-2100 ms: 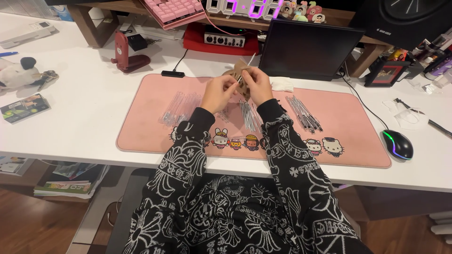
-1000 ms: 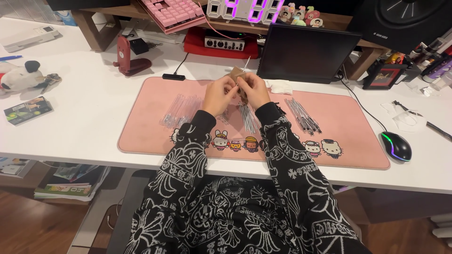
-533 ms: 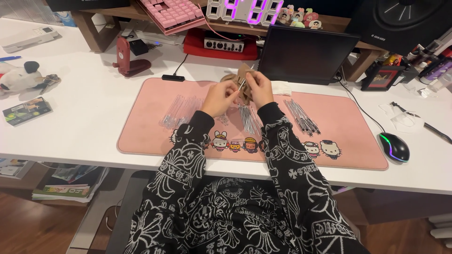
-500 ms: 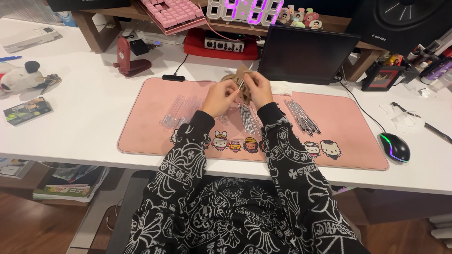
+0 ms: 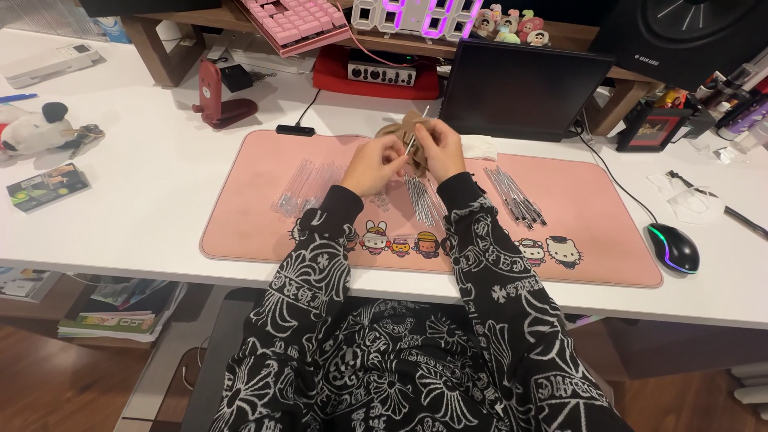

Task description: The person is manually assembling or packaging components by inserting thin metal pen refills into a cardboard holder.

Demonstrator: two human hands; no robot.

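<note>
My left hand and my right hand are raised together over a pink desk mat. Between their fingertips is a thin pen part, pointing up and away. Just behind the hands lies a small tan object, partly hidden. Clear pen tubes lie in a loose pile left of my left hand. A row of thin refills lies under my wrists, and dark assembled pens lie to the right.
A dark tablet screen stands behind the mat. A lit mouse sits at right, a red stand and plush toy at left. A pink keyboard and glowing clock rest on the back shelf.
My hands have stayed together over the mat's far edge, fingers shifting slightly on the thin part. The view has drifted a little.
</note>
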